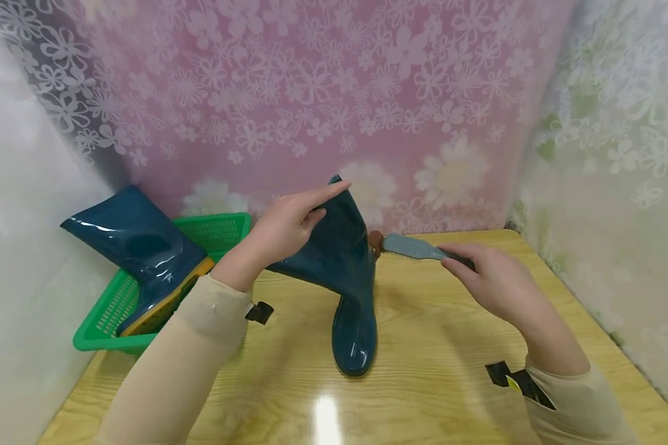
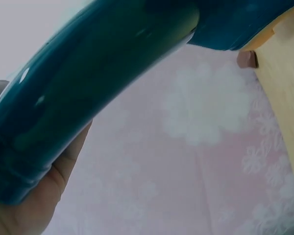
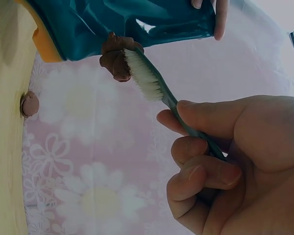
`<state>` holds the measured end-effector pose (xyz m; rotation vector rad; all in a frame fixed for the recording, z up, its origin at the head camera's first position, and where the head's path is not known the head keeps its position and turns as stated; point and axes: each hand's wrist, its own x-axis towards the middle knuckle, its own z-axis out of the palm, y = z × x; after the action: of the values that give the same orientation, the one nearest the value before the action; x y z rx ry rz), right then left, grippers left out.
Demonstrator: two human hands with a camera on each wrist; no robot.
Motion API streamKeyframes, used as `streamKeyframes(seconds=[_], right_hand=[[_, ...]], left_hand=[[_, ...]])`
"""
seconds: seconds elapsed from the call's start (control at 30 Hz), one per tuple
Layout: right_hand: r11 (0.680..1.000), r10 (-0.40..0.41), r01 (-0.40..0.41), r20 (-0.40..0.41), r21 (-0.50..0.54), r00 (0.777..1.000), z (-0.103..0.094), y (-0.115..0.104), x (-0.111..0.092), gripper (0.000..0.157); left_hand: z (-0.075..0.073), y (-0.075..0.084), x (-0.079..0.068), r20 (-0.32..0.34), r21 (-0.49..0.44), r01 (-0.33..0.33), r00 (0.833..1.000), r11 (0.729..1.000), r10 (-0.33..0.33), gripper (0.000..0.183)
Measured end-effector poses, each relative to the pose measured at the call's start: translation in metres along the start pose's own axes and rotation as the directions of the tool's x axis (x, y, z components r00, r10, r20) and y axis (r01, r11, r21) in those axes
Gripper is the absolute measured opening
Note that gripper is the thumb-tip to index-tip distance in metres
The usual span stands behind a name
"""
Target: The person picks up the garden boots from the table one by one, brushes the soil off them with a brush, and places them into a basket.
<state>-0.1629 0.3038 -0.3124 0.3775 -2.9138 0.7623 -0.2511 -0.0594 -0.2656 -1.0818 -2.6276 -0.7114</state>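
A dark blue rubber boot stands on the table, its toe toward me and its shaft bent to the left. My left hand grips the top of the shaft; in the left wrist view the palm lies behind the rubber. In my right hand is the handle of a grey-green brush, pinched between thumb and fingers. The brush's pale bristles meet a brown clay-like lump stuck on the boot's side, as the right wrist view shows.
At the left, a green plastic basket holds another blue boot with a yellow sole, its shaft leaning over the rim. A small brown lump lies on the wooden table behind the boot. Flowered cloth hangs along the back.
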Motion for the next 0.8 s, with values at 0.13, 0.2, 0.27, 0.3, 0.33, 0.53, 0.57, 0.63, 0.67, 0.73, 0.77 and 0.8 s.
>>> streamKeyframes(seconds=[0.13, 0.2, 0.27, 0.3, 0.33, 0.53, 0.57, 0.63, 0.67, 0.73, 0.77, 0.8], right_hand=[[1.0, -0.004, 0.004, -0.003, 0.009, 1.0, -0.001, 0.0, -0.001, 0.045], [1.0, -0.008, 0.008, -0.004, 0.009, 1.0, -0.001, 0.0, -0.001, 0.045], [1.0, -0.012, 0.012, -0.007, 0.0, 1.0, -0.001, 0.001, -0.001, 0.045], [1.0, -0.013, 0.013, -0.008, -0.006, 1.0, -0.001, 0.001, 0.0, 0.046], [1.0, -0.014, 0.014, -0.007, -0.009, 1.0, 0.0, 0.002, 0.0, 0.046], [1.0, -0.019, 0.019, 0.0, -0.011, 1.0, 0.003, 0.006, 0.003, 0.045], [1.0, -0.018, 0.018, 0.003, -0.012, 1.0, 0.004, 0.006, 0.004, 0.045], [1.0, -0.013, 0.013, 0.014, -0.009, 1.0, 0.004, 0.006, 0.005, 0.046], [1.0, -0.009, 0.009, 0.018, -0.009, 1.0, 0.004, 0.007, 0.005, 0.046], [1.0, -0.006, 0.006, 0.024, -0.009, 1.0, 0.003, 0.008, 0.006, 0.048], [1.0, -0.003, 0.003, 0.027, -0.01, 1.0, 0.003, 0.008, 0.006, 0.048], [1.0, 0.003, -0.002, 0.029, -0.012, 1.0, 0.003, 0.009, 0.006, 0.048]], left_hand=[[-0.01, -0.002, 0.004, 0.038, 0.025, -0.038, 0.999, 0.999, 0.037, 0.07], [-0.014, -0.003, 0.006, 0.049, 0.034, -0.055, 0.997, 0.998, 0.053, 0.07], [-0.018, -0.004, 0.008, 0.06, 0.04, -0.072, 0.996, 0.997, 0.07, 0.069], [-0.02, -0.004, 0.009, 0.061, 0.046, -0.081, 0.995, 0.996, 0.079, 0.069], [-0.022, -0.004, 0.01, 0.065, 0.05, -0.087, 0.994, 0.995, 0.084, 0.069], [-0.03, -0.005, 0.015, 0.1, 0.066, -0.148, 0.985, 0.987, 0.141, 0.067], [-0.031, -0.006, 0.015, 0.107, 0.07, -0.156, 0.983, 0.985, 0.148, 0.067], [-0.034, -0.007, 0.015, 0.118, 0.079, -0.163, 0.981, 0.983, 0.153, 0.066], [-0.035, -0.007, 0.016, 0.122, 0.081, -0.168, 0.98, 0.982, 0.157, 0.065], [-0.039, -0.007, 0.017, 0.132, 0.086, -0.176, 0.978, 0.981, 0.163, 0.064], [-0.04, -0.007, 0.018, 0.138, 0.084, -0.179, 0.976, 0.98, 0.166, 0.063], [-0.042, -0.007, 0.018, 0.144, 0.083, -0.182, 0.975, 0.98, 0.169, 0.062]])
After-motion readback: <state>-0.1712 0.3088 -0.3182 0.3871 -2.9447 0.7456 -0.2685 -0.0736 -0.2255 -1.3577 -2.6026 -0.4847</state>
